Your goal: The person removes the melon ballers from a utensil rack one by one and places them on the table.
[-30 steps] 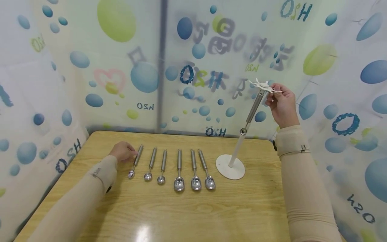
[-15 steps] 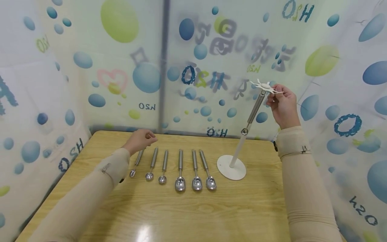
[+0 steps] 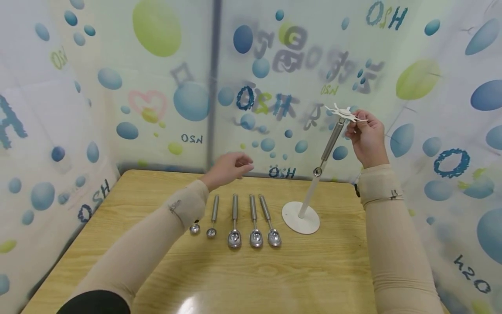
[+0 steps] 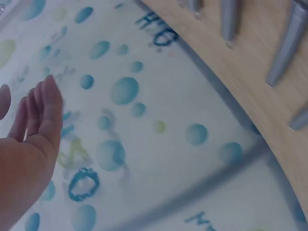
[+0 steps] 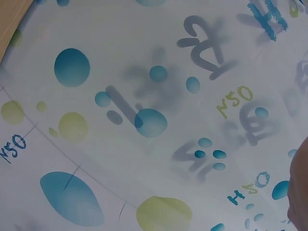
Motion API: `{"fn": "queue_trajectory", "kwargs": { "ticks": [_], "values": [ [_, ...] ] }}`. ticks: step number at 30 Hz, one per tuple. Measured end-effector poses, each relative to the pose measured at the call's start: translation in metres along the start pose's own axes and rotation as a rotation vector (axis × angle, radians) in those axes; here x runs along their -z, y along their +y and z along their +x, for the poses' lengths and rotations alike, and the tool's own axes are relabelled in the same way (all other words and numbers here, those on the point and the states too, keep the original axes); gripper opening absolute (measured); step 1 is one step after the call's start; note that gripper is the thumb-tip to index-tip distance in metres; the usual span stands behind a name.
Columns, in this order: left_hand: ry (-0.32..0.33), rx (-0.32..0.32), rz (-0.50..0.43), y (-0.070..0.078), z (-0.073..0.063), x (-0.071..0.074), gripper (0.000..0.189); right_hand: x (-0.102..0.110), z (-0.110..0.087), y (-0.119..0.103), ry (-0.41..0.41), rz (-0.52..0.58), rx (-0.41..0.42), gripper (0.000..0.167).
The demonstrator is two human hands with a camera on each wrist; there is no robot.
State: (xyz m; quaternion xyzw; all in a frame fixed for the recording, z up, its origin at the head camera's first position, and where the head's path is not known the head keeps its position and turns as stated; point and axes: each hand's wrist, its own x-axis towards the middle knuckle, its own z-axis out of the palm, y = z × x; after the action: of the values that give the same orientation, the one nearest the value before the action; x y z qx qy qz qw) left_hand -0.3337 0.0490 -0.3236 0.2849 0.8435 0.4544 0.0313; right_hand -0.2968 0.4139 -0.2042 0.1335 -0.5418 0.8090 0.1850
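Note:
My left hand hovers over the table's back edge with loosely bent fingers and nothing in them. The left wrist view shows the same hand in front of the curtain, apart from the scoop handles. My right hand pinches one arm of the white hook rack atop a stand. A small metal scoop hangs from that rack, beside the post. Several metal scoops lie in a row: small ones on the left, larger ones rightward. My left forearm covers the leftmost scoop and the handle beside it.
The stand's round white base rests on the wooden table, right of the scoops. A printed curtain rises behind the table's back edge and along both sides. Only an edge of the right hand enters the right wrist view.
My left hand has left the leftmost scoop's handle and travelled right and up, empty. My right hand stays on the rack. The hanging scoop and stand look unmoved.

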Motion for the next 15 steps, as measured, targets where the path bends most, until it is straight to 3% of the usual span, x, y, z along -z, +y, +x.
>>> {"fn": "queue_trajectory", "kwargs": {
  "ticks": [4, 9, 12, 15],
  "values": [
    [0.039, -0.095, -0.042, 0.027, 0.014, -0.012, 0.028, 0.0, -0.001, -0.001, 0.012, -0.009, 0.004, 0.033],
    [0.083, -0.183, -0.015, 0.061, 0.031, -0.028, 0.025, 0.002, -0.002, 0.001, 0.011, 0.002, 0.024, 0.03],
    [0.088, -0.215, -0.015, 0.076, 0.041, -0.037, 0.027, 0.001, -0.001, 0.002, 0.008, 0.016, 0.035, 0.029],
    [0.082, -0.222, -0.08, 0.088, 0.048, -0.044, 0.028, -0.001, 0.0, 0.003, 0.011, 0.02, 0.031, 0.029]
  ]
}}
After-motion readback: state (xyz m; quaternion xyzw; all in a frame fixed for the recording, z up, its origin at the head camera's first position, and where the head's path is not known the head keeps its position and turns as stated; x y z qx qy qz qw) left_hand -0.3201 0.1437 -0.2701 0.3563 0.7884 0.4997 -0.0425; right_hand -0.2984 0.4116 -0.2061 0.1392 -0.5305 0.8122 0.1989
